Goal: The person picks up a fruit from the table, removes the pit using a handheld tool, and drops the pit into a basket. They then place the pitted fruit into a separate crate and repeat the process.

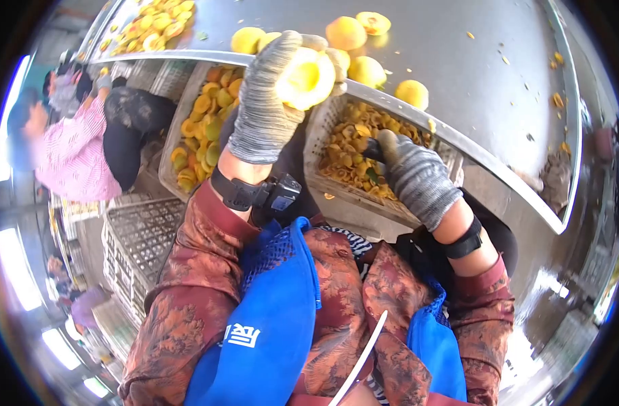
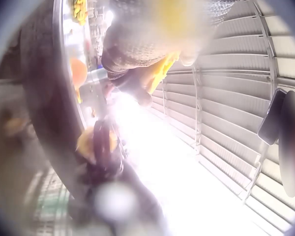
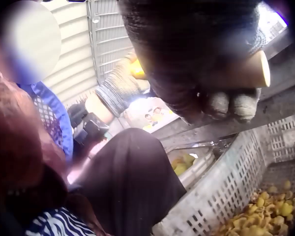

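In the head view my gloved left hand (image 1: 265, 101) is raised over the table's near edge. It grips a halved yellow peach (image 1: 306, 80), its pale cut face and round hollow turned toward me. My gloved right hand (image 1: 421, 176) is lower, over a crate of peach scraps (image 1: 346, 145). Its fingers curl round a tool with a dark end (image 1: 373, 150). In the right wrist view the tool's tan, round handle (image 3: 250, 71) sticks out of the fist; I cannot tell what kind of tool it is. Glare and blur cover much of the left wrist view.
Whole and cut peaches (image 1: 346, 34) lie along the near edge of the metal table (image 1: 451, 47), with a heap of peach pieces (image 1: 153, 27) at far left. A crate of peach halves (image 1: 204, 125) stands left of my knees. Another person (image 1: 79, 152) sits farther left, by a stacked crate (image 1: 143, 237).
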Motion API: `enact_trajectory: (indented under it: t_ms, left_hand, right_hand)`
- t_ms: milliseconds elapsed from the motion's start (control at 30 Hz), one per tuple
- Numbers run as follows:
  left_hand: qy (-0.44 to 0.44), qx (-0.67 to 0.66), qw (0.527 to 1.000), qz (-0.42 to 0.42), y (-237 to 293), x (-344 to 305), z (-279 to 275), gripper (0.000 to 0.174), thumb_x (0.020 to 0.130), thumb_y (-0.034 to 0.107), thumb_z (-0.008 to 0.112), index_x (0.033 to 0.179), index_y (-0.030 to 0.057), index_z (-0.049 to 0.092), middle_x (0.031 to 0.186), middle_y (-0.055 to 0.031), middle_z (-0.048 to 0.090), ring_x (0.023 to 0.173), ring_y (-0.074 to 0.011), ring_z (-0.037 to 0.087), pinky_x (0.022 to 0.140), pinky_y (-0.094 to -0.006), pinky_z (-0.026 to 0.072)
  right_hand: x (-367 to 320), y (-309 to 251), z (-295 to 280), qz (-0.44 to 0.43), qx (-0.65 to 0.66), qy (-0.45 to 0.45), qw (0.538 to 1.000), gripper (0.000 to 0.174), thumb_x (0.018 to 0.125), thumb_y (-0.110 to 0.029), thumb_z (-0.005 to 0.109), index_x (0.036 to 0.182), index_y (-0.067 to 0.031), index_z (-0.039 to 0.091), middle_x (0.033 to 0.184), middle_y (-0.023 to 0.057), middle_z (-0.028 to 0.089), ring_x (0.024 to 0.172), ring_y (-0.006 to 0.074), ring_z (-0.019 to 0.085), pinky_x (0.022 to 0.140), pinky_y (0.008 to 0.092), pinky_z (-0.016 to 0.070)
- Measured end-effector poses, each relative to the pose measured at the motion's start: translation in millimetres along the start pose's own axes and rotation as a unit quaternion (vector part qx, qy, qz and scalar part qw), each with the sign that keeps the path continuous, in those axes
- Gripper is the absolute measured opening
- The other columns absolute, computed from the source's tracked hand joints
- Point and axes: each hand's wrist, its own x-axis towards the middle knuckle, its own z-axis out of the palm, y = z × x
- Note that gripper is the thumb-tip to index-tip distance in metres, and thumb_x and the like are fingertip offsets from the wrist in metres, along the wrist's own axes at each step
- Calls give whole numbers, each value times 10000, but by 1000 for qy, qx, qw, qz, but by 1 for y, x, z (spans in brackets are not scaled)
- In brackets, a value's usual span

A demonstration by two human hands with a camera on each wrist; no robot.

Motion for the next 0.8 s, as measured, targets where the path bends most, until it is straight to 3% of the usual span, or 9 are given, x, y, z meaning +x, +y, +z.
enact_trajectory:
  t_ms: [100, 167, 200, 300, 367, 467, 533, 633, 800]
  left_hand:
    - [48, -61, 997, 22, 22, -11, -44, 404, 932, 351, 411, 995, -21, 556, 957, -202, 608, 826, -305, 621, 739, -407, 536]
    - [79, -34, 996, 12, 28, -21, -52, 411, 930, 359, 412, 993, -21, 557, 951, -202, 610, 832, -305, 620, 737, -411, 534]
    - [99, -18, 995, -4, 27, -23, -51, 418, 929, 366, 413, 992, -21, 558, 946, -202, 612, 838, -305, 619, 735, -415, 532]
    - [33, 10, 999, -3, 7, -25, -26, 411, 904, 372, 470, 976, -19, 574, 899, -163, 620, 802, -247, 622, 721, -357, 524]
    - [-18, 45, 999, 2, -2, -25, -7, 375, 889, 348, 526, 940, -15, 603, 868, -107, 619, 767, -178, 607, 699, -290, 504]
    - [-78, 95, 992, 2, -15, -24, 4, 337, 894, 311, 530, 946, -13, 605, 884, -90, 618, 792, -154, 594, 725, -274, 487]
    - [-70, 100, 993, -11, -18, -26, 11, 302, 898, 283, 533, 952, -4, 612, 898, -68, 619, 804, -134, 581, 740, -258, 473]
    - [-77, 162, 984, 8, -19, -24, 11, 276, 890, 264, 554, 963, 6, 618, 901, -50, 623, 830, -110, 568, 767, -241, 454]
    - [-75, 182, 980, -1, -22, -25, 7, 259, 876, 248, 581, 962, 7, 622, 887, -41, 625, 818, -100, 563, 763, -233, 451]
  right_hand:
    - [-6, 2, 5, 8, -6, -15, 1000, 242, 801, -159, 611, 960, -69, 454, 768, 157, 599, 720, 340, 607, 592, 430, 463]
    - [-8, -5, 5, -93, 164, 66, 980, 303, 782, -123, 646, 1007, -56, 456, 729, 155, 588, 684, 345, 602, 571, 407, 455]
    - [-7, -13, 0, -96, 164, 65, 980, 303, 782, -123, 646, 1007, -56, 456, 729, 155, 588, 684, 345, 602, 571, 407, 455]
    - [-6, -34, -12, -93, 250, 119, 956, 373, 753, -104, 683, 1042, -38, 456, 724, 159, 575, 646, 344, 598, 540, 381, 435]
    - [-2, -35, -15, -89, 248, 95, 960, 345, 751, -77, 637, 1037, -35, 449, 754, 185, 585, 692, 370, 600, 568, 418, 452]
    - [6, -29, -7, -109, 255, 88, 957, 330, 755, -71, 591, 1046, -35, 439, 779, 203, 590, 718, 390, 593, 594, 449, 461]
    - [8, -24, -3, -141, 256, 107, 950, 341, 756, -86, 591, 1056, -31, 439, 785, 202, 590, 721, 387, 592, 604, 450, 462]
    - [8, -23, -14, -77, 223, 37, 971, 375, 793, -60, 588, 1141, -29, 450, 886, 205, 596, 811, 360, 596, 690, 412, 478]
    - [17, -13, -4, -49, 117, 33, 991, 350, 802, -84, 544, 1136, -30, 455, 879, 203, 598, 784, 349, 599, 648, 415, 476]
